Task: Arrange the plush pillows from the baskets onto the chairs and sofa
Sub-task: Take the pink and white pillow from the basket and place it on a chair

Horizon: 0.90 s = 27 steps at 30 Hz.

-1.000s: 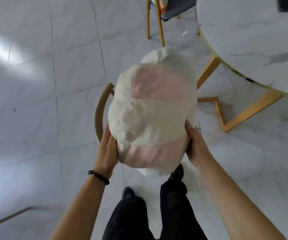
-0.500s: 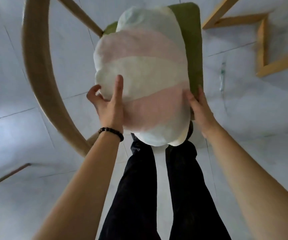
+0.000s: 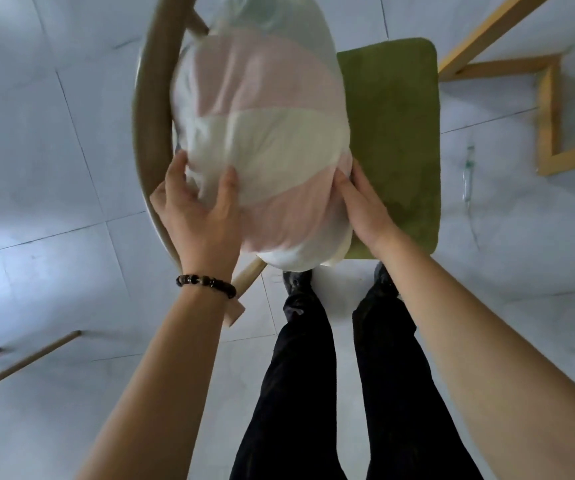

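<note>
A plush pillow (image 3: pixel 262 133) with pink and cream stripes lies lengthwise over the left half of a chair's green seat cushion (image 3: pixel 397 140), leaning toward the curved wooden backrest (image 3: pixel 147 109). My left hand (image 3: pixel 196 209) grips the pillow's near left edge, thumb on top. On the near right edge my right hand (image 3: pixel 362 206) presses against the pillow, just above the green cushion. The pillow's far end is blurred.
My black-trousered legs and shoes (image 3: pixel 296 282) stand right at the chair's front. Yellow-wood table legs (image 3: pixel 549 109) cross the white tiled floor at upper right. A thin wooden rod (image 3: pixel 23 362) lies on the floor at lower left.
The pillow has come down from in front of me onto the chair seat and shifted toward the backrest. Both hands kept their hold on its near end.
</note>
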### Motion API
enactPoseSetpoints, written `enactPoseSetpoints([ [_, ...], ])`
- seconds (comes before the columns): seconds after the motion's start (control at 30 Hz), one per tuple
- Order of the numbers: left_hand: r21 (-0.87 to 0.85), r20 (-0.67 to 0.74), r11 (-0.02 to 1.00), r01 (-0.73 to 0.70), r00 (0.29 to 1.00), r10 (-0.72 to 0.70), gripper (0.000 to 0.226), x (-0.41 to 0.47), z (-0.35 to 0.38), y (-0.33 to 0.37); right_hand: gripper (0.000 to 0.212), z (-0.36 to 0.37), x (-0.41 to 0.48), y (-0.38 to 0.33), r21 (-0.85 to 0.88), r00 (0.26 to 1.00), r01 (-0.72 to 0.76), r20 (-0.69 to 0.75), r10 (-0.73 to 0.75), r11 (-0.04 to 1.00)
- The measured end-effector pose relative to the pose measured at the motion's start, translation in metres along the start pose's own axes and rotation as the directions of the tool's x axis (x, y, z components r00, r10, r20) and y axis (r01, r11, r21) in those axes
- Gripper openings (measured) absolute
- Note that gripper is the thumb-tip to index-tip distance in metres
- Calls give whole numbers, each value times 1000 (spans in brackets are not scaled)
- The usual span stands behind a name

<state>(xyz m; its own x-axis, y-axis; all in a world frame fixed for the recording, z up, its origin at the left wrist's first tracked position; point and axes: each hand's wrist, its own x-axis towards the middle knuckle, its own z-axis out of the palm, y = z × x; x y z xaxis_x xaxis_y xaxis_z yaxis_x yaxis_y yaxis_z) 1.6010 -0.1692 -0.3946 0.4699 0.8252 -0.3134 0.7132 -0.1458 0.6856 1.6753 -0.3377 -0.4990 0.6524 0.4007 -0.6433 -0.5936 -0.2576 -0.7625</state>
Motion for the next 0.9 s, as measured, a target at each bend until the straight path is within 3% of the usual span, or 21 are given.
enactPoseSetpoints([
  [0.1,141,68,980,-138,989,129,70,-4,-1,0,60,7,5,5,-31,999,-2,-50,1,1000],
  [0.2,225,46,929,-295,955,292,71,9,5,3,75,10,-1,11,-55,995,21,-92,-26,998],
  [0.4,232,91,941,-247,969,232,60,53,28,-6,109,33,1,27,-129,989,-69,-138,51,989],
  [0.53,192,20,916,-351,935,354,42,54,18,5,92,31,-5,27,-200,967,-16,-250,-35,980],
  [0.63,252,58,871,-421,905,421,42,44,8,13,85,28,-14,37,-256,939,-21,-337,-68,966],
  [0.77,581,268,742,-333,940,212,47,45,5,9,85,27,-19,43,-259,973,-143,-214,87,955],
  [0.8,610,295,708,-355,931,213,47,46,4,11,86,27,-18,41,-232,970,-148,-224,96,961],
  [0.83,605,314,675,-423,905,285,48,47,4,15,86,28,-16,37,-205,967,-125,-243,73,971],
  [0.9,571,377,533,-625,776,506,50,52,6,27,79,32,-12,21,-215,953,-27,-300,-39,976],
])
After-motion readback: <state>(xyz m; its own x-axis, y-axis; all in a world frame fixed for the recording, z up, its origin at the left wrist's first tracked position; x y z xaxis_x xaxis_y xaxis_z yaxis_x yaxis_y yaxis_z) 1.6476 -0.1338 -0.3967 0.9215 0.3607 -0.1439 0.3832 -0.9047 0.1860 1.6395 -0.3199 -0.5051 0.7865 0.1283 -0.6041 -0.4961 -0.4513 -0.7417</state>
